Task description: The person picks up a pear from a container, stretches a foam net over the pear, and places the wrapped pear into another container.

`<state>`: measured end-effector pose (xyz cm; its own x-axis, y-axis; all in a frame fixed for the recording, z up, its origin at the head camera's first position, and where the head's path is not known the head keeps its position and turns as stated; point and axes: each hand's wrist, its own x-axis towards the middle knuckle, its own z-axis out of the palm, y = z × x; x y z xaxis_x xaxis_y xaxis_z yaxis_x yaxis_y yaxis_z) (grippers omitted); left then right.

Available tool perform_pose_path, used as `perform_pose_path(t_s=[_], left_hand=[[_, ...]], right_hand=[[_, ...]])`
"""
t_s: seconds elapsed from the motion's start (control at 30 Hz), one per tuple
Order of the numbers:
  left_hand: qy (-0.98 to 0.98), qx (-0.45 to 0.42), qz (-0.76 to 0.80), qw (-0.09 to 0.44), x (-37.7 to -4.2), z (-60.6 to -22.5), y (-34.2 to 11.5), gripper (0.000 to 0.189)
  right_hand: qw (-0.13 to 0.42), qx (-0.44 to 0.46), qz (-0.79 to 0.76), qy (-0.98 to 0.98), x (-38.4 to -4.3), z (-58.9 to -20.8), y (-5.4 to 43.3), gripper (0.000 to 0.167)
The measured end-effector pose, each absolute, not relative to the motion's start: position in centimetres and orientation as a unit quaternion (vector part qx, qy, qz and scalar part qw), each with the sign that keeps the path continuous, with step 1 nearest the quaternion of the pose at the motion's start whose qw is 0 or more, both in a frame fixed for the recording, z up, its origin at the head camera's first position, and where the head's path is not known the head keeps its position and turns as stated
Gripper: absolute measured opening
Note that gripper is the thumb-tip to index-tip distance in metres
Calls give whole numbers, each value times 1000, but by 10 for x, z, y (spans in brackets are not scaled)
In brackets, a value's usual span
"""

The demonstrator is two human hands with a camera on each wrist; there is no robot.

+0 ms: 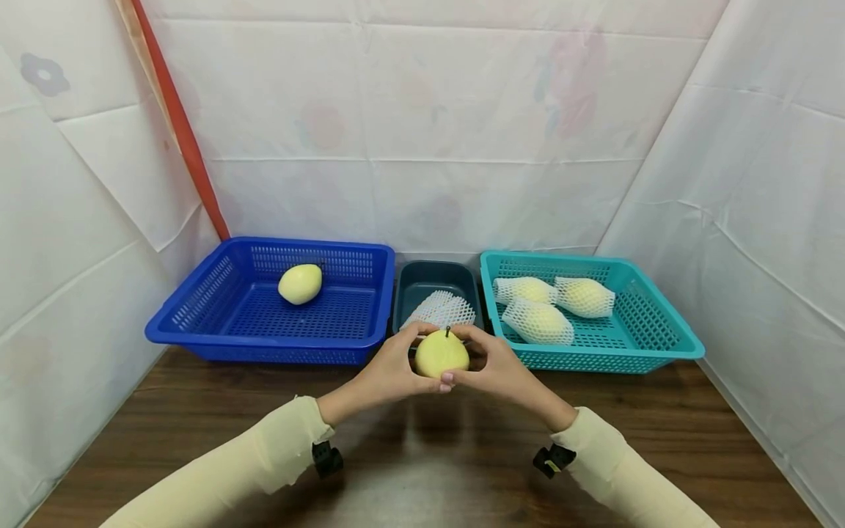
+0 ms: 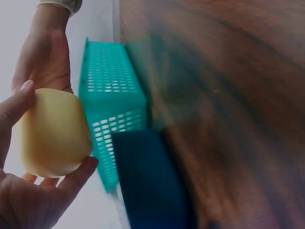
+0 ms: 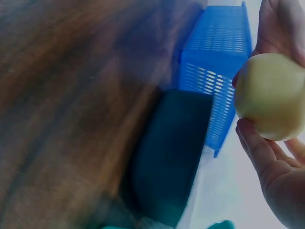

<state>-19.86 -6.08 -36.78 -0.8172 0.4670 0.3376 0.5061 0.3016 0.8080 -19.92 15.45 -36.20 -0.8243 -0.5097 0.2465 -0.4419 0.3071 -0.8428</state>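
Note:
A yellow pear point(image 1: 441, 353) with a dark stem on top is held up between both hands, just in front of the small dark tray. My left hand point(image 1: 394, 367) curves around its left side, and my right hand point(image 1: 494, 367) curves around its right side. The thumbs come together at the front of the pear. In the left wrist view the bare pear point(image 2: 55, 133) lies between the thumb and fingers. The right wrist view shows the same pear point(image 3: 271, 97) gripped from both sides, with no net on it.
At left stands a blue basket point(image 1: 264, 342) holding one bare pear point(image 1: 300, 284). White foam nets point(image 1: 441, 308) lie in the dark tray point(image 1: 436, 267). At right, a teal basket point(image 1: 594, 361) contains three net-wrapped pears point(image 1: 539, 321). White patterned cloth hangs behind the wooden table point(image 1: 436, 477).

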Motion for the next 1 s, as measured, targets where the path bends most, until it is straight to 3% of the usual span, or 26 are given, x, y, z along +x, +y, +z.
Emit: perform_pose_path(t_s=[0.6,1.0], left_hand=[[-843,-294,-449,26,-193,-414,-63,66],[-849,-288,-443,9,-191,-423,-62,70]], right_hand=[[83,-310,-475,820,-201,-407,146,63],[73,-326,-461,822,-202,-419,148,62]])
